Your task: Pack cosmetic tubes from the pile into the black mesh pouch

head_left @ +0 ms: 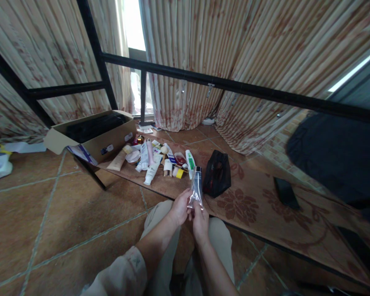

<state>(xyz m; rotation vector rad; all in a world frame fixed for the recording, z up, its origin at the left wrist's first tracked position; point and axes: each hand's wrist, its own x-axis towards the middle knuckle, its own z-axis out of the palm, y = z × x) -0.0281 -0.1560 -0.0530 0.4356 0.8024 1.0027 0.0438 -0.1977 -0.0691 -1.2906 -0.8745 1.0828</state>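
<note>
Head view: we see left hand [181, 206] and right hand [200, 220], fingers of both gripping a silver tube [197, 185]. Black bag [217, 174], cosmetics pile [167, 165] sit nearby on the surface [243, 207].

2 hands [200, 221] | 1 silver tube [197, 184] | 1 black pouch [217, 174] | 1 cardboard box [119, 140]

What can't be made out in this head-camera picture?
All in the head view:
Silver tube: lower end partly covered by left grip and right grip.
Black bag: contents obscured by its dark fabric.
Cardboard box: floor hidden by black contents.
Pile of tubes: most labels too small and blurred.
Dark flat object: cut off by the right edge.
</note>
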